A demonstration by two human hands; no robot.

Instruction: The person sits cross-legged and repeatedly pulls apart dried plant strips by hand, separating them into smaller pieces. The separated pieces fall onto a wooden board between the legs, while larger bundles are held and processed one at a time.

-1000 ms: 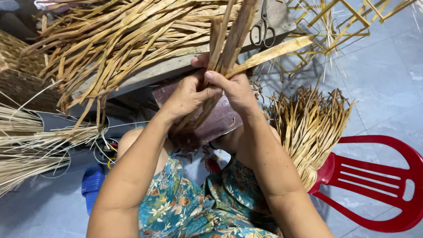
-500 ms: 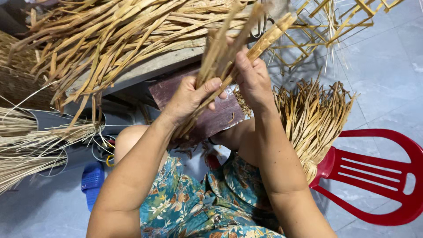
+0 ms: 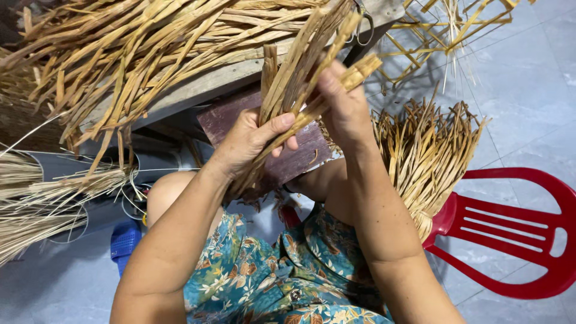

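Note:
My left hand (image 3: pixel 252 141) grips the lower part of a bundle of dried tan straw strips (image 3: pixel 294 90), thumb laid across them. My right hand (image 3: pixel 342 108) closes around the same bundle higher up, with a few strip ends sticking out past its fingers. The bundle slants up toward a wooden bench (image 3: pixel 204 87) heaped with loose dried strips (image 3: pixel 132 54). Below my hands lies a dark reddish board (image 3: pixel 300 156) over my lap.
A red plastic chair (image 3: pixel 516 240) at the right carries a sheaf of strips (image 3: pixel 426 156). Scissors (image 3: pixel 363 21) hang at the bench edge near a straw lattice frame (image 3: pixel 444 36). Pale thin fibres (image 3: pixel 36 198) lie at the left, a blue object (image 3: pixel 123 240) on the tiled floor.
Both hands have lifted the bundle up and to the right, toward the bench. The right hand has slid higher along the strips, and the view has tilted slightly.

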